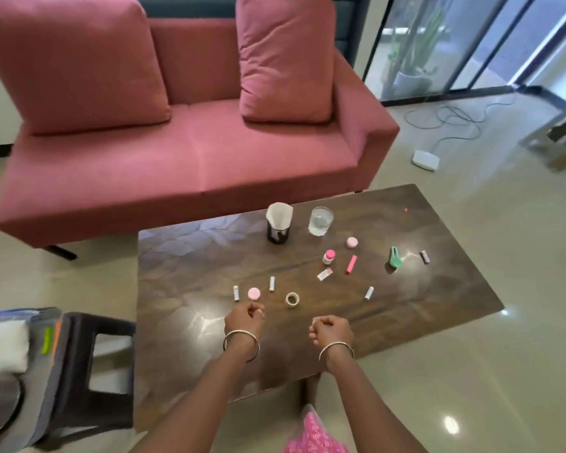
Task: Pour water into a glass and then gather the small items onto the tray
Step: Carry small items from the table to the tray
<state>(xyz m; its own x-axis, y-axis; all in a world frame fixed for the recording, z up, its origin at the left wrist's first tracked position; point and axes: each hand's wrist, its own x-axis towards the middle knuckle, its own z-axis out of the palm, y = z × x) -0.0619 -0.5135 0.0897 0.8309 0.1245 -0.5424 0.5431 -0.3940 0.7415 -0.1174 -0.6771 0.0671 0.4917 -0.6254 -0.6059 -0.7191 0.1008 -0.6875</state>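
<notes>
Over the near table edge, your left hand [244, 319] and right hand [331, 331] hover curled, holding nothing visible. With the glass [321, 220] apparently filled, gathering seems next: the pink cap [253, 293] lies just beyond your left fingers, but no tray shows.

pink sofa [177, 152], dark wood-grain table [422, 289]

Left hand [244, 317] curled — whether its grip holds anything is unclear.
</notes>
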